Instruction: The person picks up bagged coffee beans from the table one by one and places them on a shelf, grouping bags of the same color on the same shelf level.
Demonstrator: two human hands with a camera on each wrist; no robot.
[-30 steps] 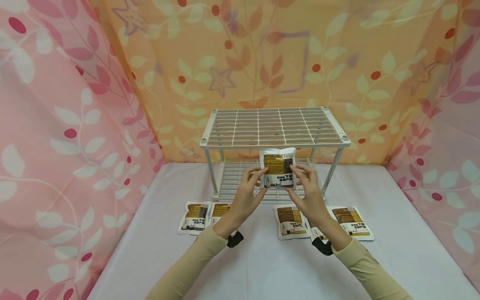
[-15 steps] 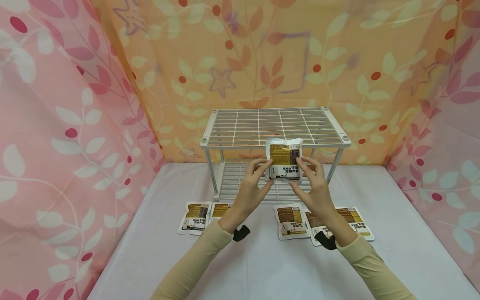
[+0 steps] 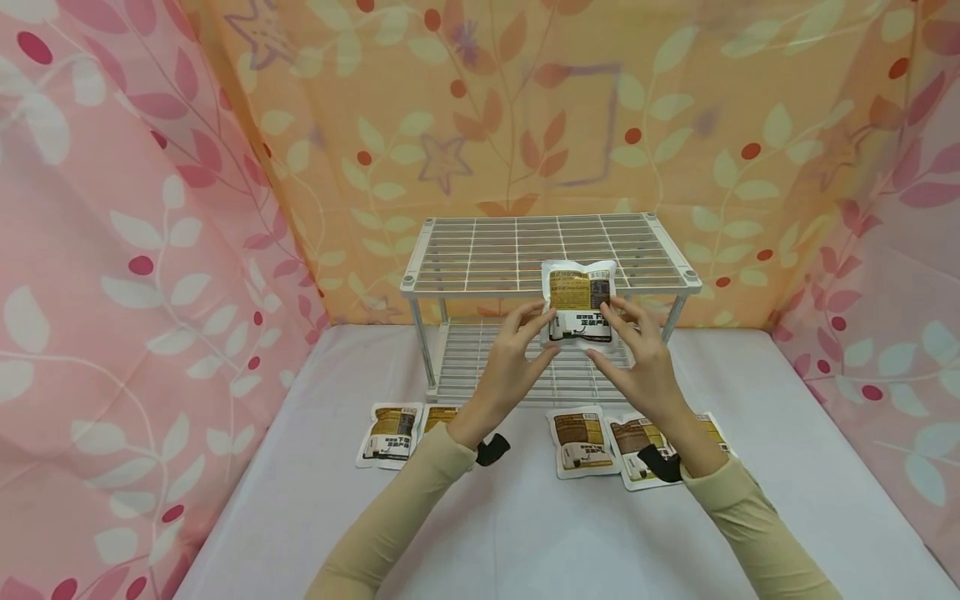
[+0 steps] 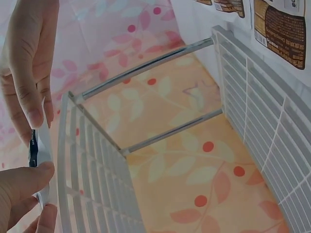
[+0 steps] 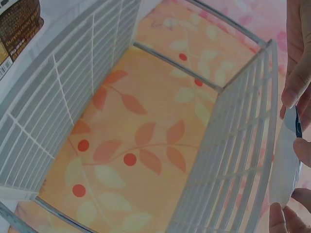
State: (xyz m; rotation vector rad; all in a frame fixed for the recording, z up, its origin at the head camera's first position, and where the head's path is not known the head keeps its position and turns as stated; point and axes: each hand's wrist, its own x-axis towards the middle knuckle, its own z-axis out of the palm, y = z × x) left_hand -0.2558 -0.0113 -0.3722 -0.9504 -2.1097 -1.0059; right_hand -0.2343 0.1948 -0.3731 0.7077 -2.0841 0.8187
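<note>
Both hands hold up one small white-edged foil pouch [image 3: 579, 292] with a gold, brown and white printed face. My left hand [image 3: 510, 367] pinches its left edge, and my right hand [image 3: 643, 367] pinches its right edge, fingers in front and thumbs low. In the head view the pouch stands upright and overlaps the front rim of the upper shelf of a white wire rack [image 3: 480, 258]. Edge-on, the pouch [image 4: 44, 145] shows beside the upper shelf in the left wrist view. The right wrist view has the pouch's pale side [image 5: 282, 167] close to that shelf.
On the white tabletop [image 3: 510, 533], two similar pouches [image 3: 390, 435] lie left of the arms. Three more, among them a browner pouch [image 3: 583, 443], lie to the right, partly behind the right forearm. Patterned cloth [image 3: 337, 108] hangs behind and at both sides.
Both hands have lifted the pouch and carried it somewhat to the right, from below the upper shelf's front edge to overlapping that edge. The rack and the pouches on the table stay put.
</note>
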